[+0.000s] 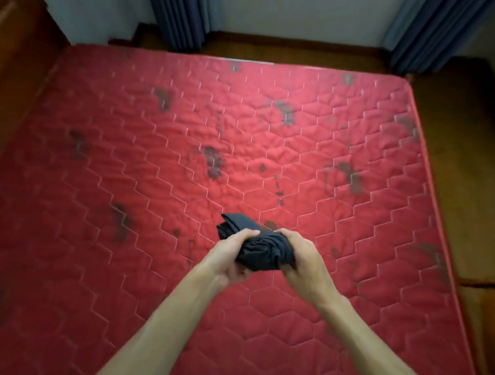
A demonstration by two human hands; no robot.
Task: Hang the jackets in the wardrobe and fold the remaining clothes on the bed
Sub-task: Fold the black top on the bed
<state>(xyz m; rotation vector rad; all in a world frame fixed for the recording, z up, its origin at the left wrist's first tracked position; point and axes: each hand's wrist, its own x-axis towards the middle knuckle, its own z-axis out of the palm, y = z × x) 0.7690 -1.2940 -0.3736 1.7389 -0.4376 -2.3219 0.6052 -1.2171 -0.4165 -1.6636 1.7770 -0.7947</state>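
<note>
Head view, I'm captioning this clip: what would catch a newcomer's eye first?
The red quilted mattress fills the view, blotched with dark stains. Low at centre, the left hand and right hand grip a rolled dark garment. Blue curtains hang behind its far edge.

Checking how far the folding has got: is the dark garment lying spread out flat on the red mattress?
No. The dark garment is bundled up compactly and gripped between the left hand and right hand above the mattress.
</note>
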